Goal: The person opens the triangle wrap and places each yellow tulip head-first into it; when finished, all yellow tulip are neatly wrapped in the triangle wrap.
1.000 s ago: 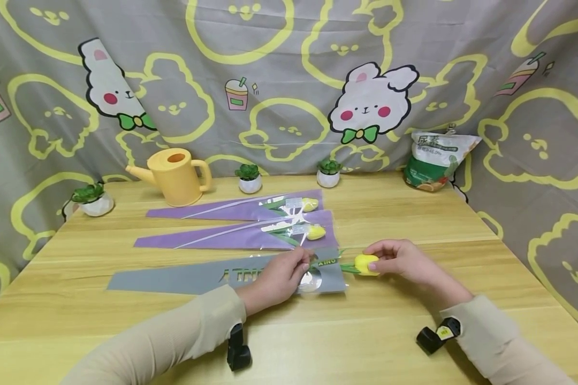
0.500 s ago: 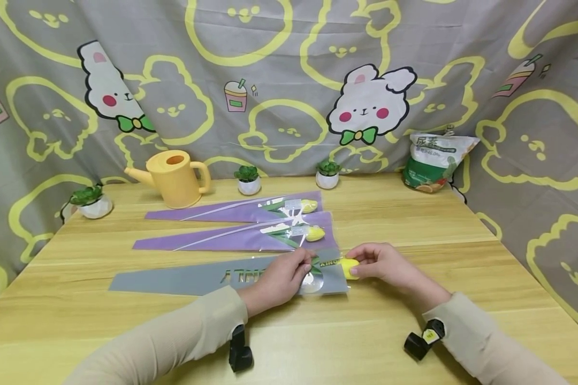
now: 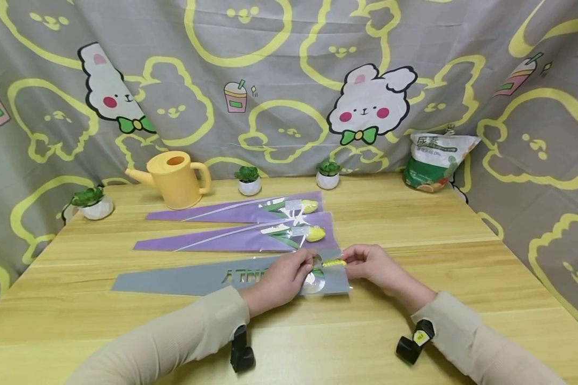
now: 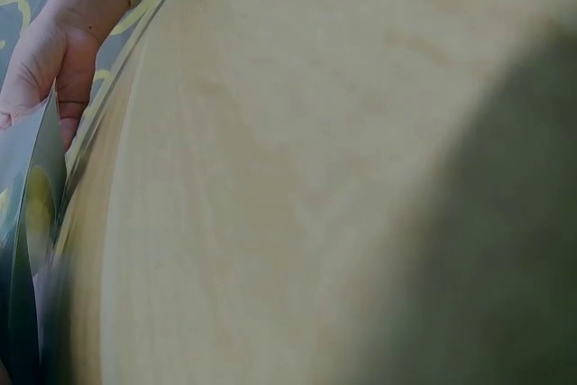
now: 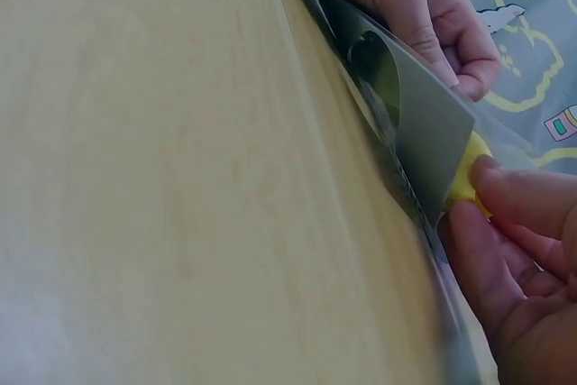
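A long grey flower sleeve [image 3: 173,278] with cut-out lettering and a round window lies across the front of the table. My left hand [image 3: 281,275] pinches its upper layer near the wide right end. At that mouth, my right hand [image 3: 378,267] holds a yellow tulip [image 5: 466,173] by its bloom, between thumb and fingers. Most of the bloom sits inside the sleeve, and yellow shows through the small lettering cut-out. Green stem or leaf shows by the window; the rest is hidden. Behind lie two purple sleeves [image 3: 188,243], each with a yellow tulip inside.
A yellow watering can [image 3: 178,182] stands at the back left. Small potted succulents [image 3: 249,180] line the back and left edge. A green-and-white bag [image 3: 431,163] stands at the back right, before a patterned curtain [image 3: 279,64].
My right hand has moved left, pushing the tulip's bloom from outside the grey sleeve into its mouth. My left hand has kept its grip on the sleeve with hardly any movement.
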`<state>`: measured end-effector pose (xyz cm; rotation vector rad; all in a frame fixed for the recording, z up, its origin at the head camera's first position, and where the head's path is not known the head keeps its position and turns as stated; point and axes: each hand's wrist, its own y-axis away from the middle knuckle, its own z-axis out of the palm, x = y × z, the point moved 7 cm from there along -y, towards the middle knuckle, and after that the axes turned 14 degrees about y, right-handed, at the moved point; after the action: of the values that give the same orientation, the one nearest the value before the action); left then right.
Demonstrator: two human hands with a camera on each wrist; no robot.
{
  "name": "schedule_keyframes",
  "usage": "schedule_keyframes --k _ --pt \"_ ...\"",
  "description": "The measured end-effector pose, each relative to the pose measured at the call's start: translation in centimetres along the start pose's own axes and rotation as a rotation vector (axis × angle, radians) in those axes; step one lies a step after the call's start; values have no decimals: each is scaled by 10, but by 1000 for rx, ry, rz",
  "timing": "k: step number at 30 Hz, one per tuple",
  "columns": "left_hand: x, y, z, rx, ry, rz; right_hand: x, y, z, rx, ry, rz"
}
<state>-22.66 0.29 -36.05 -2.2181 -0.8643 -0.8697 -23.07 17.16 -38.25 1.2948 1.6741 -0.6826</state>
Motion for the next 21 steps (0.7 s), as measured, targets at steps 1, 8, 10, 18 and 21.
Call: schedule_keyframes --k 1,8,10,18,21 --pt "0 0 0 1 -4 4 0 0 1 4 -5 1" --pt "1 -1 0 5 -9 4 0 -2 6 14 -34 -11" --pt "1 -2 0 4 -7 1 -1 -3 9 9 -45 -20" --pt "5 -4 1 6 8 11 0 -5 15 -1 -84 4" --pt "5 -4 1 2 9 13 2 -5 15 0 -86 9"
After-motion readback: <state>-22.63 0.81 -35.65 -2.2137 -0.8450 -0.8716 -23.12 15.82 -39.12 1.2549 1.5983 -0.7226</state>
